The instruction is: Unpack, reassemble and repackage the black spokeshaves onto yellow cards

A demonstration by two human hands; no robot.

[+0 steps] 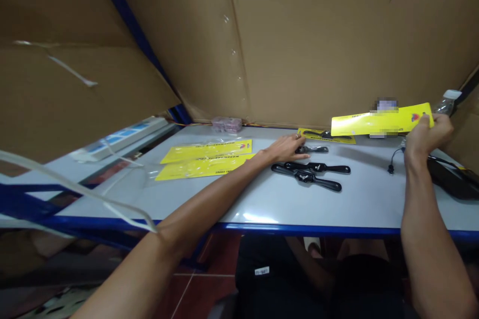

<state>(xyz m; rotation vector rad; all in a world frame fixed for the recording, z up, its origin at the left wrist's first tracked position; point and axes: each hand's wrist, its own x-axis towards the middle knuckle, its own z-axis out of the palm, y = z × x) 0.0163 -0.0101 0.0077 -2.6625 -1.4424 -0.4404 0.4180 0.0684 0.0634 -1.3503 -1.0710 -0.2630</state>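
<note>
My right hand (428,134) is closed on one end of a yellow header card (362,124), lifted above the table's right side. My left hand (286,148) is low over the table, thumb and fingers apart, around a black spokeshave (318,149) whose left part it hides. Whether it touches that tool is not clear. Just nearer to me lie two more black spokeshaves, one (333,168) partly beside the other (322,182). Behind the left hand, another yellow card (346,139) has a dark tool on it. Two yellow cards (209,151) in clear plastic lie left of my forearm.
A pinkish wrapped bundle (227,124) sits at the back of the grey table (247,204). A power strip (123,138) with white cables is at the left. On the right are a clear bottle (447,102), a black case (452,179) and a thin cord. Cardboard walls surround the table.
</note>
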